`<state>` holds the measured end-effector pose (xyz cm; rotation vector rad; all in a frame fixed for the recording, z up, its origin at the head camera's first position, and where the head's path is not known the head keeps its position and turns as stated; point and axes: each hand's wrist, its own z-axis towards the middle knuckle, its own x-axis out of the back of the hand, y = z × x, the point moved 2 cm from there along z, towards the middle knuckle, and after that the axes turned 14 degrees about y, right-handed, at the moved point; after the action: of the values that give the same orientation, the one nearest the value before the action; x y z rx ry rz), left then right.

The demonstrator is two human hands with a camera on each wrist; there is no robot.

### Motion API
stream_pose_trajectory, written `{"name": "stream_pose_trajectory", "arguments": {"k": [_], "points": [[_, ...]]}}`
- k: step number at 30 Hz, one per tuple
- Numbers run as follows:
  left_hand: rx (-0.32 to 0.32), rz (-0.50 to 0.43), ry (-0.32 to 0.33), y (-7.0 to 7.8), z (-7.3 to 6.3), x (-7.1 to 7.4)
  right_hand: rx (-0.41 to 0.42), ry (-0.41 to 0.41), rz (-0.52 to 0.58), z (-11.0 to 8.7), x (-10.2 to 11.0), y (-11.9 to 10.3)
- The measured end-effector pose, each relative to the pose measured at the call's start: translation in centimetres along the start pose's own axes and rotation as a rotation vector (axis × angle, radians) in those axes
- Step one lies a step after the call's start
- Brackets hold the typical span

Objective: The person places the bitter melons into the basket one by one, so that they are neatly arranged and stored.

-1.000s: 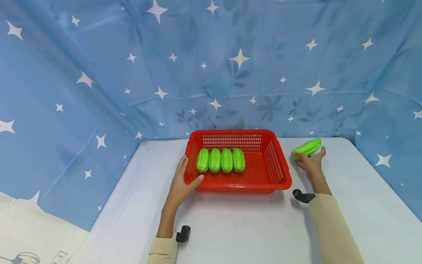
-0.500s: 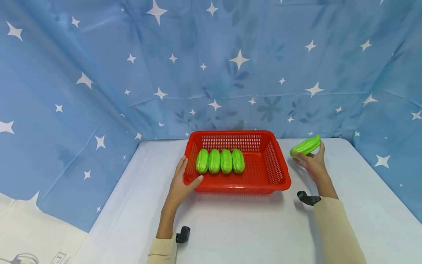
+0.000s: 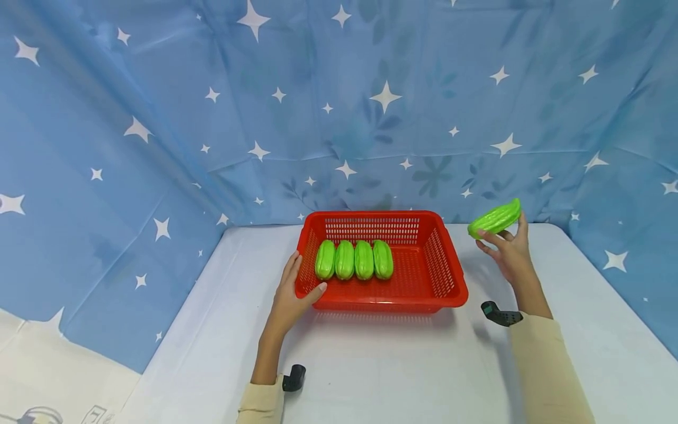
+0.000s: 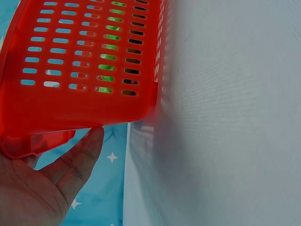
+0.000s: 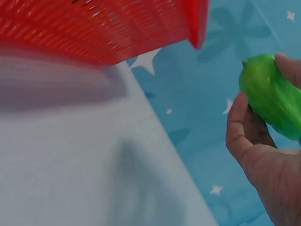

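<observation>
My right hand (image 3: 511, 253) holds up a bright green, ribbed star fruit (image 3: 495, 219), tilted with its far end upward, to the right of the red basket (image 3: 378, 300). In the right wrist view, thumb and fingers stand on either side of the star fruit (image 5: 268, 94). My left hand (image 3: 288, 294) grips the basket's near left corner, its thumb over the rim and its fingers along the outside. The left wrist view shows that hand (image 4: 61, 183) at the basket's slotted wall (image 4: 70, 106). Several green star fruits (image 3: 364, 259) lie side by side in the basket's left half.
The basket stands on a white-covered table (image 3: 371, 365) near its back edge. A blue curtain (image 3: 339, 118) with white stars hangs behind the table and along both sides. A black device (image 3: 500, 315) sits on the right wrist and another black device (image 3: 293, 377) on the left.
My right hand has lifted the star fruit up off the table, its tip rising towards the curtain. The left hand and the basket have stayed where they were.
</observation>
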<state>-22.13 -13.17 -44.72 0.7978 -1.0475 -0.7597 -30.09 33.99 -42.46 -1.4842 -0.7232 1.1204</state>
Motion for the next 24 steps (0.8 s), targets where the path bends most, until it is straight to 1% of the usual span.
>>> {"name": "stream_pose_trajectory", "arguments": {"k": [2, 4, 6, 8, 10, 13, 16, 18, 21, 24], "points": [[-0.001, -0.005, -0.001, 0.0, 0.0, 0.0, 0.013, -0.072, -0.014, -0.1, -0.6, -0.9], [-0.004, -0.005, -0.003, 0.0, 0.0, -0.1, 0.038, -0.160, -0.065, -0.1, -1.3, -1.7], [-0.005, -0.004, -0.003, 0.0, 0.1, -0.1, 0.071, -0.243, -0.145, -0.2, -2.2, -2.6], [-0.007, 0.000, -0.003, 0.0, 0.2, -0.1, 0.102, -0.308, -0.239, -0.3, -3.1, -3.4], [-0.009, 0.001, -0.003, 0.0, 0.2, -0.1, 0.116, -0.349, -0.341, -0.5, -3.9, -4.1], [-0.010, 0.004, -0.002, 0.0, 0.3, -0.1, 0.108, -0.407, -0.465, -0.8, -5.1, -4.9], [-0.011, 0.005, -0.001, -0.1, 0.3, -0.1, 0.084, -0.466, -0.568, -1.0, -6.3, -5.0], [-0.013, 0.005, -0.001, -0.1, 0.2, -0.1, 0.074, -0.521, -0.633, -1.2, -6.9, -4.7], [-0.010, 0.003, -0.003, -0.1, 0.1, -0.1, 0.075, -0.601, -0.706, -1.4, -8.0, -4.2], [-0.004, 0.003, -0.004, -0.1, 0.1, -0.1, 0.063, -0.663, -0.763, -1.7, -9.2, -3.9]]}}
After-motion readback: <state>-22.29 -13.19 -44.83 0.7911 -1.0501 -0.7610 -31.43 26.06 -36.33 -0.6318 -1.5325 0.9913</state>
